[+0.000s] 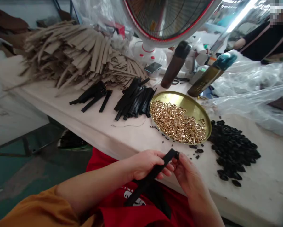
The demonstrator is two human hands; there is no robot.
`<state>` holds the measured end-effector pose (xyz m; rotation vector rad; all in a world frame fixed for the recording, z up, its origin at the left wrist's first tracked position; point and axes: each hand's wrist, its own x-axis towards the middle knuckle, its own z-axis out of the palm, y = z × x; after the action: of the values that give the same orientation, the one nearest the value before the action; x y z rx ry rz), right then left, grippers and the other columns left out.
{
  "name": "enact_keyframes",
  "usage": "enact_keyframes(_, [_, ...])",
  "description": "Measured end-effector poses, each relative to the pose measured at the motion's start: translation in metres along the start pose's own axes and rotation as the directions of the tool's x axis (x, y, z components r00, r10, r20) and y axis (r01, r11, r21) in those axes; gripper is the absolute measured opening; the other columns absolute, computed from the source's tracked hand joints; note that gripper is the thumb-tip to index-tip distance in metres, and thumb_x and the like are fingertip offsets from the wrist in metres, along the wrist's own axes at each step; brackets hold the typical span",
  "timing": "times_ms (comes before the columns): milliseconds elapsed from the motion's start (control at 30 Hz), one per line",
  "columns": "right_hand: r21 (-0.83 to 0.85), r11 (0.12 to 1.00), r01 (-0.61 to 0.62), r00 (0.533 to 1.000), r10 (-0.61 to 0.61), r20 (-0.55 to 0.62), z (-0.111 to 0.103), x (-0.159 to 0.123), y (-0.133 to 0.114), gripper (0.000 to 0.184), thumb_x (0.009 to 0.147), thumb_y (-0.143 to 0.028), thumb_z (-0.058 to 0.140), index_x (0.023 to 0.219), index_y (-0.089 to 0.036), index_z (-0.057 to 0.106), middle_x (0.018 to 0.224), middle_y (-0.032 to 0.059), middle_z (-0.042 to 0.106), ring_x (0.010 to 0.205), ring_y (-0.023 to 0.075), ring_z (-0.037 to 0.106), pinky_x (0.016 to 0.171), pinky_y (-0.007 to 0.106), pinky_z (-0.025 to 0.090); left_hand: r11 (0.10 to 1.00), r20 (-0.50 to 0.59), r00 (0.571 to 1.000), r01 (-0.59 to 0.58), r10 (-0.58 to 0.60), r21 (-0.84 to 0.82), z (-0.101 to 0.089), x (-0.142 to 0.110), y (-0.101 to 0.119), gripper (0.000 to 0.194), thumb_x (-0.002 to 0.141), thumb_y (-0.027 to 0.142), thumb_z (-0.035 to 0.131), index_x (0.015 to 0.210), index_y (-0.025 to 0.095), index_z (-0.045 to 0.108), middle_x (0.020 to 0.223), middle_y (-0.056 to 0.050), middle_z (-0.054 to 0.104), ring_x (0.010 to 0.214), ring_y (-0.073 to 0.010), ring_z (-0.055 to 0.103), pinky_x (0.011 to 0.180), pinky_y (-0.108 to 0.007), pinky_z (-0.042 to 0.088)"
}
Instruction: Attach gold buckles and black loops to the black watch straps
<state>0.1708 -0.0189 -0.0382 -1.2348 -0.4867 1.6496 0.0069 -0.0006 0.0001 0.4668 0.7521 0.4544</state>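
My left hand [150, 165] is closed around a flat black strap [153, 173], which slants down toward my lap. At the strap's upper end, the fingers of my right hand [187, 171] pinch a small dark bit; I cannot make out whether it is part of the strap. More black material [159, 201] hangs below over the red apron [120, 198]. Just beyond my hands stands a round gold-coloured tray [195, 108] full of small gold metal pieces [176, 123]. To its right lies a heap of small black pieces [233, 145].
Bundles of black straps [134, 99] lie left of the tray, before a big pile of beige strips [77, 53]. A fan [167, 19] stands behind, near two dark cylinders [175, 64]. Plastic sheeting [254, 94] covers the right back. Another person [266, 41] is at the upper right.
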Motion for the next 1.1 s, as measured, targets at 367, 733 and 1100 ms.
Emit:
enact_keyframes(367, [-0.425,0.904,0.053,0.983,-0.123,-0.140,-0.005,-0.003,0.003,0.031,0.067,-0.035,0.068,0.096,-0.024,0.062,0.085,0.0000,0.065,0.069,0.0136,0.059,0.068,0.028,0.049,0.296,0.027,0.930,-0.144,0.367,0.944,-0.022,0.013,0.009,0.026,0.082,0.029,0.040,0.068,0.016,0.057,0.059,-0.002,0.057,0.052,-0.0115,0.048,0.050,-0.023,0.032])
enact_keyframes(733, [-0.456,0.887,0.076,0.996,-0.088,-0.004,-0.013,-0.012,0.003,0.020,0.068,-0.034,0.066,0.083,-0.021,0.061,0.064,-0.0026,0.059,0.061,0.0127,0.053,0.063,0.026,0.044,0.276,0.138,0.972,-0.187,0.188,0.943,-0.009,0.001,0.011,0.026,0.082,0.029,0.039,0.092,0.018,0.061,0.066,-0.002,0.062,0.054,-0.0144,0.054,0.050,-0.022,0.035])
enact_keyframes(1100, [-0.532,0.785,0.319,0.933,-0.359,0.031,-0.014,0.025,-0.028,0.028,0.072,-0.042,0.058,0.090,-0.021,0.056,0.070,-0.0005,0.057,0.059,0.0133,0.051,0.060,0.028,0.043,0.535,0.010,0.914,-0.247,0.407,0.808,-0.015,0.009,0.016,0.039,0.083,0.038,0.040,0.114,0.018,0.053,0.073,0.000,0.055,0.068,-0.0129,0.047,0.063,-0.021,0.036])
